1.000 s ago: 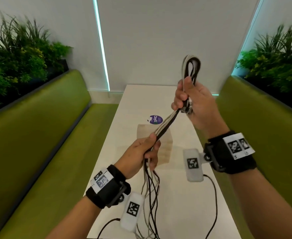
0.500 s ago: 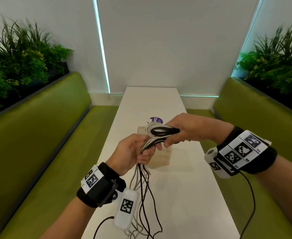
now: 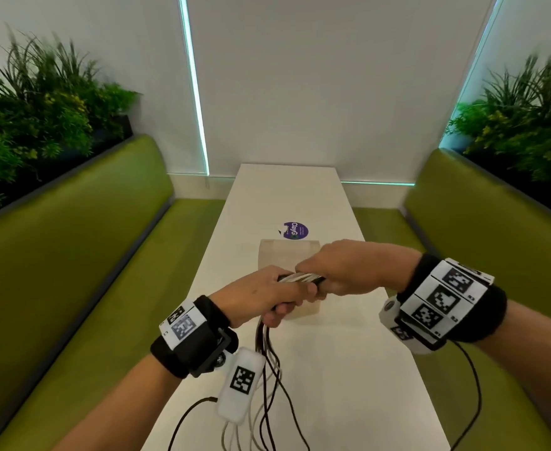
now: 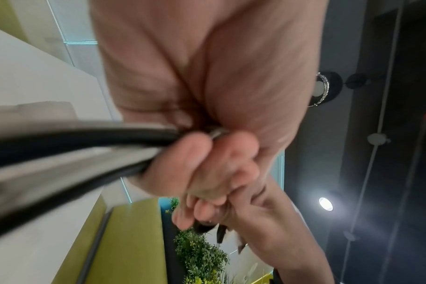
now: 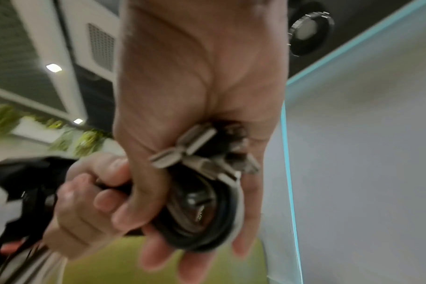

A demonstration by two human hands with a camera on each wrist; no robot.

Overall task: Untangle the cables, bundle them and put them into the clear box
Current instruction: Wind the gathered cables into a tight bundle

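A bundle of black and white cables [image 3: 300, 277] runs between my two hands above the table. My left hand [image 3: 277, 307] grips the strands in a fist, and their loose ends [image 3: 267, 369] hang from it to the table. My right hand [image 3: 319, 278] presses up against the left and holds the coiled part. In the right wrist view the right hand's fingers [image 5: 158, 249] curl round the coil and its plugs [image 5: 202, 192]. In the left wrist view my left fingers [image 4: 202, 153] wrap the blurred cables [image 4: 73, 146]. The clear box [image 3: 287, 252] lies on the table, partly hidden behind both hands.
The narrow white table [image 3: 332, 385] has a purple round sticker [image 3: 295, 230] just beyond the box. Green benches run along the left [image 3: 72, 255] and right [image 3: 479, 222], with plants behind them. A white wall closes the far end.
My right hand came down from head height with the looped cables and met the left hand. Both hands now sit lower, over the box, with the loop folded between them.
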